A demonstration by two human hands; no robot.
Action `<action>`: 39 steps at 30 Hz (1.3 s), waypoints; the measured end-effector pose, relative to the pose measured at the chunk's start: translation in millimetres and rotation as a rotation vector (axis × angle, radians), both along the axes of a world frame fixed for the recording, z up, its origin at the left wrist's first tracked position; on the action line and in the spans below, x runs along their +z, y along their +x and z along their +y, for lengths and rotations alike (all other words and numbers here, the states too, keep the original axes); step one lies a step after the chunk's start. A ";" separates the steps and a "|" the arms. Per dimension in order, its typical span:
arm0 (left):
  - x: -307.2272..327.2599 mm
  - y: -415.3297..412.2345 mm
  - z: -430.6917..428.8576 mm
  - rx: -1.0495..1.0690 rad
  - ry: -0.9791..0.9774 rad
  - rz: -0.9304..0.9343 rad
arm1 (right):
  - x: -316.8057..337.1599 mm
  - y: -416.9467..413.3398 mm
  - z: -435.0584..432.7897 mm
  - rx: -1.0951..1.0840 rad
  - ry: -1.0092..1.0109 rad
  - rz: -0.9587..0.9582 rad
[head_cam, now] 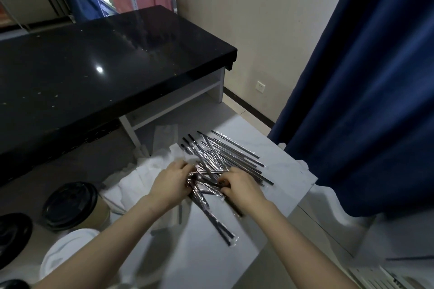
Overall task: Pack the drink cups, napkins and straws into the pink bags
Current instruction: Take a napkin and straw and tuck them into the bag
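Black straws (234,155) beneath curled fingers (185,168)

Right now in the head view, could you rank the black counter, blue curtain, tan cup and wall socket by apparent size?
1. black counter and blue curtain: too alike to rank.
2. tan cup, though nearer the camera.
3. wall socket.

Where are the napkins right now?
In the head view, the white napkins lie left of the wrapped straws, partly under the left hand, beside a black-lidded cup.
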State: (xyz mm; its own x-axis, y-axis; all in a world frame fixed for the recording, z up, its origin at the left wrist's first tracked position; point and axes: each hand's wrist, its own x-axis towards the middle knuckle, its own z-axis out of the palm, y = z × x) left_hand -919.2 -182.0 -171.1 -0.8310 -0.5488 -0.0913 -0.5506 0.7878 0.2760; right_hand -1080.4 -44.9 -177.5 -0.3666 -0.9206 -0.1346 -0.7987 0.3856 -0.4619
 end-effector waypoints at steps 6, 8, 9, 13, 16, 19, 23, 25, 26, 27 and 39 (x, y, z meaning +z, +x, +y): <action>1.3 13.6 -4.7 0.091 0.055 0.055 | 7.0 0.4 2.2 -0.029 -0.049 0.080; 4.2 17.8 -4.9 0.085 0.081 0.101 | 13.0 -1.6 5.2 -0.088 -0.071 0.040; 6.7 20.0 -4.6 0.084 0.096 0.148 | 17.1 -2.6 7.1 -0.111 -0.075 0.014; 30.3 29.1 2.7 0.106 0.155 0.406 | 39.1 -2.6 13.3 -0.071 -0.147 -0.052; 60.1 44.0 13.1 0.157 0.304 0.582 | 65.4 11.7 13.4 0.036 -0.287 -0.054; 89.1 71.7 23.6 0.148 0.426 0.698 | 97.0 42.5 6.5 0.169 -0.405 0.031; 122.5 129.1 32.6 0.193 0.200 0.739 | 134.7 105.4 -11.4 0.309 -0.487 0.068; 141.0 168.1 32.2 0.250 0.036 0.757 | 151.5 141.4 -20.3 0.360 -0.511 0.073; 150.0 191.4 31.4 0.289 -0.039 0.764 | 159.8 160.7 -24.4 0.391 -0.534 0.075; 158.8 216.5 31.2 0.338 -0.100 0.776 | 168.4 181.4 -28.4 0.431 -0.556 0.073; 225.8 524.5 88.7 0.707 0.035 1.099 | 241.8 481.8 -64.0 0.939 -0.759 0.048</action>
State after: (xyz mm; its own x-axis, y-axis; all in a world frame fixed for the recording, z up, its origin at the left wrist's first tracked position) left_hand -394.7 -93.3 54.6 -0.0145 -0.9059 0.4232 -0.3151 0.4058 0.8579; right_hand -598.5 -108.9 64.3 0.4979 -0.6694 0.5513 -0.6446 -0.7110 -0.2811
